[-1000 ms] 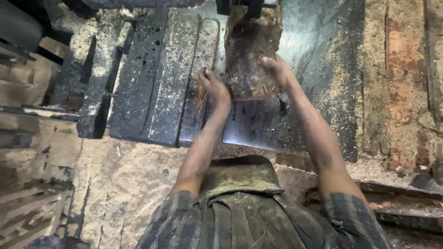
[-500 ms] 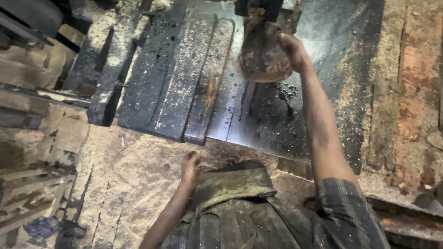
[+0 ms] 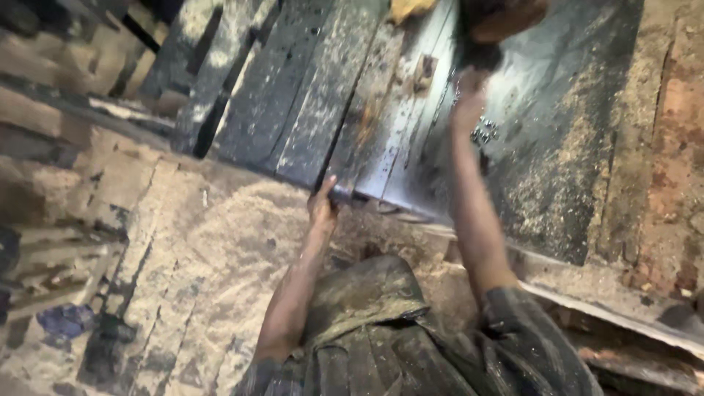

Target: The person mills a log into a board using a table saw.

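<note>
**Q:** Two hands are in view; where is each placed?

**A:** Left hand [image 3: 323, 207] rests at the near edge of the dark metal table [image 3: 587, 147], fingers curled against that edge, thumb raised; whether it truly grips the edge cannot be told. Right hand [image 3: 469, 99] is stretched far up the table, its arm running from near right to far centre. It meets the lower side of a brown wood block [image 3: 506, 15] at the top of the view. Motion blur hides the fingers, so how far this hand is open cannot be told.

**Q:** How does the block lie?

**A:** Only its near end shows; the rest is cut off by the upper edge of the view. Its long axis cannot be told from the visible part.

**Q:** What surrounds it?

**A:** Dark planks [image 3: 293, 95], laid side by side, run lengthwise from near to far, left of the arm. Sawdust [image 3: 220, 242] covers the ground near the left hand. Small wood chips [image 3: 484, 132] lie just right of the right wrist.
</note>
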